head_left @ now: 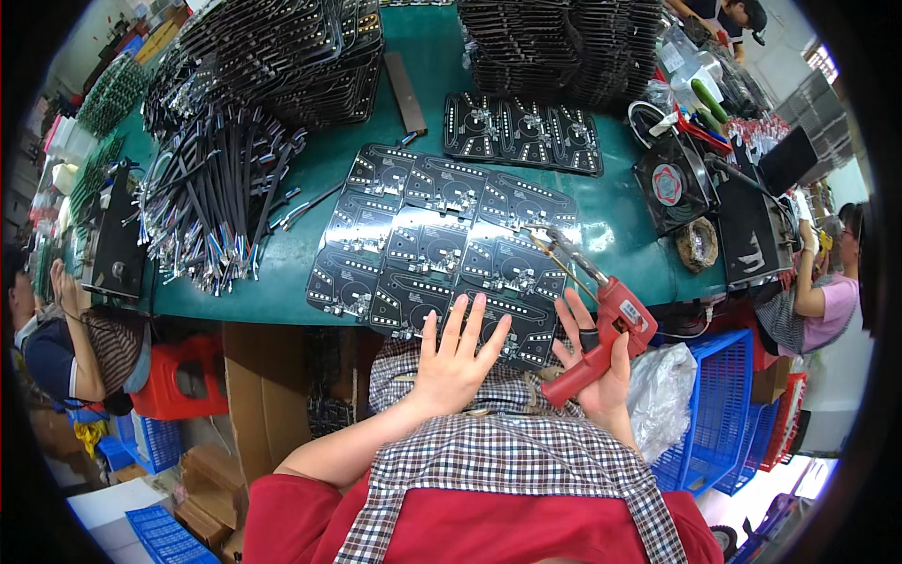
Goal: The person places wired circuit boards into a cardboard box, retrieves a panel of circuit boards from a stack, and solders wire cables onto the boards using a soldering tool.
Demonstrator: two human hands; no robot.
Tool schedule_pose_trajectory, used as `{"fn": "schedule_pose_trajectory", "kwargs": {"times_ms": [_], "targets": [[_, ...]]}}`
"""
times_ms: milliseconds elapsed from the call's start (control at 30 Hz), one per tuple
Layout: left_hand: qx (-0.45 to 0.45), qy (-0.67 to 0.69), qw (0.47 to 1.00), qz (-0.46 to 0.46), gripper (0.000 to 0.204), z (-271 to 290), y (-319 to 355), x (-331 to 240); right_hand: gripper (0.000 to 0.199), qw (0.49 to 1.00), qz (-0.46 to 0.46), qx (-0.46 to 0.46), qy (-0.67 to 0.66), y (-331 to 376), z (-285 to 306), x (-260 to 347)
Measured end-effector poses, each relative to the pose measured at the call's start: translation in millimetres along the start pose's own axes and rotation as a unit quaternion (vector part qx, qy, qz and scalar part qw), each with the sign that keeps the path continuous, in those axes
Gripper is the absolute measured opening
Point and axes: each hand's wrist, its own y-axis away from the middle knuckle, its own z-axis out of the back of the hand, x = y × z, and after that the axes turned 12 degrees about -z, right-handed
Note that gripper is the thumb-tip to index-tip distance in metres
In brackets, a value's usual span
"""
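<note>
My right hand grips the handle of a red soldering gun, whose metal tip points up-left over a sheet of black circuit boards laid side by side on the green table. My left hand is flat with fingers spread, its fingertips resting on the near edge of those boards. A thin wire runs by the gun's tip.
A pile of black cable bundles lies at left, stacked black boards at the back, more boards behind. A small fan sits at right. A blue crate stands below; people work on both sides.
</note>
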Motion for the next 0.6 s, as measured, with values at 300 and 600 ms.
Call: {"fn": "schedule_pose_trajectory", "kwargs": {"times_ms": [300, 600], "targets": [[-0.016, 0.036, 0.998, -0.043, 0.058, 7.9, 4.4, 11.7, 0.072, 0.998, -0.017, -0.032, 0.042, -8.2, 6.9, 2.6], [0.142, 0.024, 0.981, 0.133, 0.092, 61.8, 15.2, 110.5, 0.07, 0.999, -0.008, -0.018, 0.027, -13.0, 9.8, -0.1]]}}
